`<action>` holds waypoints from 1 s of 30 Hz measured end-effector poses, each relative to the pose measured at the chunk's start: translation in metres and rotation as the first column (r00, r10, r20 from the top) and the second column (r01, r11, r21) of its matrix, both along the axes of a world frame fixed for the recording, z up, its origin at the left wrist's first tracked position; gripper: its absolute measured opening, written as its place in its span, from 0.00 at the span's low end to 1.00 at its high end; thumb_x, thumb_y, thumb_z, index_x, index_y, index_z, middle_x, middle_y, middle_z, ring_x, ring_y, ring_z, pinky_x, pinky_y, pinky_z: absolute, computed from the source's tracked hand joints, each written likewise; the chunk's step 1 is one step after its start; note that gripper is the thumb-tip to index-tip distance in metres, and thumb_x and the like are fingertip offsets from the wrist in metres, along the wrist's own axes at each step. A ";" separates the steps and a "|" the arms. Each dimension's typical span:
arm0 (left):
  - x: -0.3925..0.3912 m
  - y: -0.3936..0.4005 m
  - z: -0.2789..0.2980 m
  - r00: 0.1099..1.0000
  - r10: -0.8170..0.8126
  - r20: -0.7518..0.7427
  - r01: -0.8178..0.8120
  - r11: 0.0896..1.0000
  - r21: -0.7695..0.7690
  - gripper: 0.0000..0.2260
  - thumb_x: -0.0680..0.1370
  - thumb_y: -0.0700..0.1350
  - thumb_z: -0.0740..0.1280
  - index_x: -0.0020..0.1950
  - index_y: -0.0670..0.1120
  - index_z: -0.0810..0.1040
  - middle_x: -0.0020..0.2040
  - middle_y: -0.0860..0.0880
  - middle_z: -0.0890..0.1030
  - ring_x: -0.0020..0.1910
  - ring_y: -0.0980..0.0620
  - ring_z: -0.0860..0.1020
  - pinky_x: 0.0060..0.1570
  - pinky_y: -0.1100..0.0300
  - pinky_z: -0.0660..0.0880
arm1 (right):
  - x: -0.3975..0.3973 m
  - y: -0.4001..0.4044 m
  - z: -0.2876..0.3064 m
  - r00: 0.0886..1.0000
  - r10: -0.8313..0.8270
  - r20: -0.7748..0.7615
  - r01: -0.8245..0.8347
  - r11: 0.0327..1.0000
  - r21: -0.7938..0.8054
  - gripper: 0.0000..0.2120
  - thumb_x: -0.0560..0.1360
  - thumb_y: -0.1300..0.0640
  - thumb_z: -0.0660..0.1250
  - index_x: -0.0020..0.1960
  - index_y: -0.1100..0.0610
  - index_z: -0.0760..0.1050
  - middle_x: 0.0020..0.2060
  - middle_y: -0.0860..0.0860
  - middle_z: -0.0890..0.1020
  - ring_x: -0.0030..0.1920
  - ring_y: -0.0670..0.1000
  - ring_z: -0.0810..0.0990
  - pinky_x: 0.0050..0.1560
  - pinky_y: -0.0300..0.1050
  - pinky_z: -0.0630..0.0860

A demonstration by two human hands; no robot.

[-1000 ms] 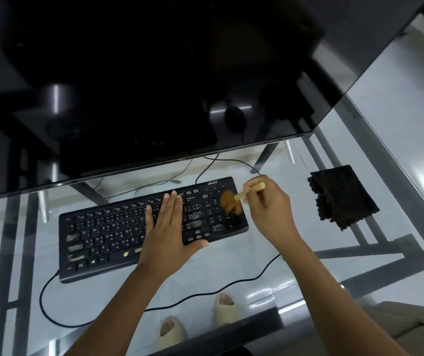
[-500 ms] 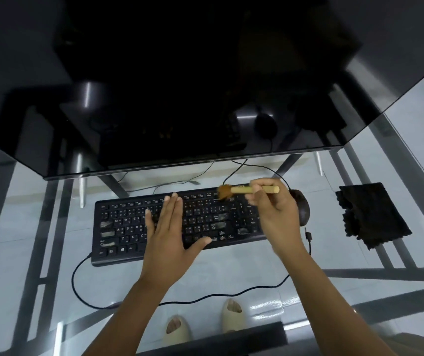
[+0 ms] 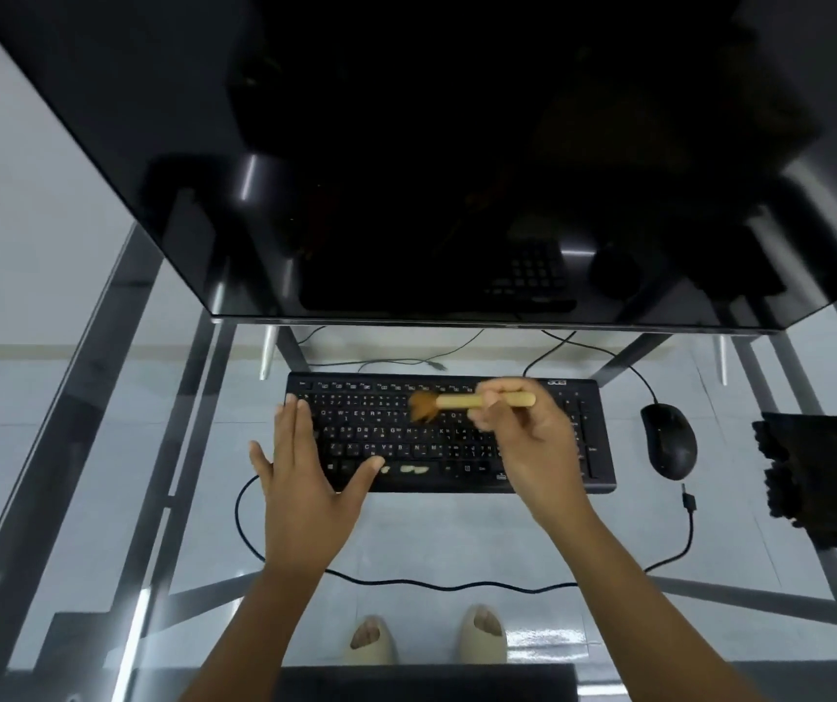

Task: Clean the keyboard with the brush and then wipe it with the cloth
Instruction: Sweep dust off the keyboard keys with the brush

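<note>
A black keyboard (image 3: 548, 478) lies on the glass desk below the monitor. My left hand (image 3: 305, 473) rests flat on its left end, fingers spread, holding nothing. My right hand (image 3: 532, 438) grips a small brush (image 3: 457, 401) with a pale wooden handle. The handle lies level and the brown bristles point left, touching the upper middle keys. A dark folded cloth (image 3: 821, 473) lies at the right of the desk, away from both hands.
A black mouse (image 3: 669, 440) sits between keyboard and cloth, its cable (image 3: 457, 585) looping along the desk front. A large dark monitor (image 3: 406, 169) overhangs the back. Through the glass top (image 3: 77, 397) I see metal frame bars and my feet in slippers.
The brush has swept left from the keyboard's right part to the upper middle keys. My left hand has slid to the keyboard's left end. My view has shifted, bringing the mouse and cloth into sight.
</note>
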State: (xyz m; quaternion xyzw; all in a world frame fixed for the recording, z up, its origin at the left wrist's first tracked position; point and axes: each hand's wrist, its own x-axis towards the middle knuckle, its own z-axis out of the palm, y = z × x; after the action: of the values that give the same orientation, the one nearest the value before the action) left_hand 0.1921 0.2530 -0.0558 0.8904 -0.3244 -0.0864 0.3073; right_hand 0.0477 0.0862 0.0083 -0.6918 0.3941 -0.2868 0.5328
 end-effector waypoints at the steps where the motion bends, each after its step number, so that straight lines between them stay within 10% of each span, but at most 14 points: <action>1: 0.002 0.004 -0.001 1.000 0.030 -0.002 -0.030 1.000 -0.007 0.45 0.72 0.66 0.65 0.78 0.42 0.52 0.79 0.47 0.52 0.78 0.54 0.46 0.75 0.41 0.42 | 0.002 0.004 -0.003 0.998 0.060 -0.009 -0.060 0.998 0.016 0.03 0.78 0.58 0.66 0.50 0.52 0.79 0.40 0.52 0.84 0.43 0.52 0.84 0.49 0.51 0.81; 6: 0.012 0.019 -0.006 0.995 0.093 -0.042 -0.094 0.995 -0.017 0.45 0.71 0.65 0.66 0.78 0.43 0.49 0.80 0.47 0.51 0.78 0.52 0.46 0.75 0.43 0.41 | 0.011 0.011 -0.008 0.996 0.012 -0.089 -0.050 0.897 -0.439 0.08 0.76 0.64 0.68 0.52 0.55 0.81 0.46 0.48 0.80 0.46 0.42 0.79 0.46 0.32 0.73; 11: 0.019 0.031 -0.015 0.991 0.017 -0.129 -0.021 0.999 -0.027 0.50 0.69 0.74 0.60 0.79 0.48 0.42 0.80 0.51 0.46 0.77 0.59 0.40 0.75 0.47 0.40 | 0.028 0.026 -0.007 0.998 0.037 -0.042 -0.034 0.996 0.088 0.04 0.78 0.59 0.67 0.50 0.52 0.79 0.39 0.51 0.84 0.41 0.50 0.84 0.48 0.52 0.81; 16: 0.023 0.034 -0.015 0.987 -0.097 -0.127 0.091 0.995 -0.047 0.52 0.67 0.76 0.60 0.78 0.51 0.39 0.79 0.54 0.45 0.77 0.59 0.39 0.74 0.50 0.39 | 0.038 0.026 -0.004 0.994 -0.002 -0.105 -0.043 0.906 -0.422 0.07 0.77 0.61 0.68 0.53 0.53 0.81 0.46 0.47 0.79 0.42 0.42 0.79 0.42 0.31 0.73; 21: 0.028 0.037 -0.023 0.984 -0.143 -0.108 0.141 0.990 -0.019 0.52 0.68 0.75 0.60 0.79 0.48 0.41 0.80 0.51 0.48 0.78 0.56 0.41 0.76 0.49 0.43 | 0.057 0.041 0.003 0.995 0.079 -0.063 -0.060 0.964 0.260 0.04 0.78 0.58 0.66 0.49 0.55 0.79 0.38 0.53 0.85 0.41 0.51 0.84 0.47 0.43 0.81; 26: 0.029 0.041 -0.023 0.986 -0.105 -0.126 0.102 0.994 -0.027 0.50 0.69 0.71 0.65 0.79 0.50 0.43 0.79 0.51 0.53 0.75 0.59 0.43 0.74 0.50 0.51 | 0.067 0.037 0.002 0.986 -0.035 -0.164 -0.014 0.957 -0.289 0.04 0.78 0.58 0.66 0.49 0.51 0.78 0.42 0.49 0.82 0.39 0.46 0.80 0.39 0.33 0.74; 30: 0.028 0.043 -0.026 0.989 -0.085 -0.118 0.088 0.996 0.022 0.49 0.69 0.72 0.63 0.79 0.53 0.41 0.80 0.53 0.50 0.76 0.56 0.43 0.73 0.51 0.52 | 0.081 0.041 0.007 0.957 0.203 -0.208 -0.231 0.966 -0.119 0.05 0.79 0.59 0.64 0.49 0.52 0.78 0.38 0.49 0.84 0.39 0.48 0.83 0.43 0.45 0.80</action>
State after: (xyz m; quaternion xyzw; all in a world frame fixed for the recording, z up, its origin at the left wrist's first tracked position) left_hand 0.2199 0.2958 -0.0821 0.8731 -0.3429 -0.1561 0.3096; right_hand 0.1285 0.1276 0.0152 -0.7919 0.3442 -0.1849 0.4692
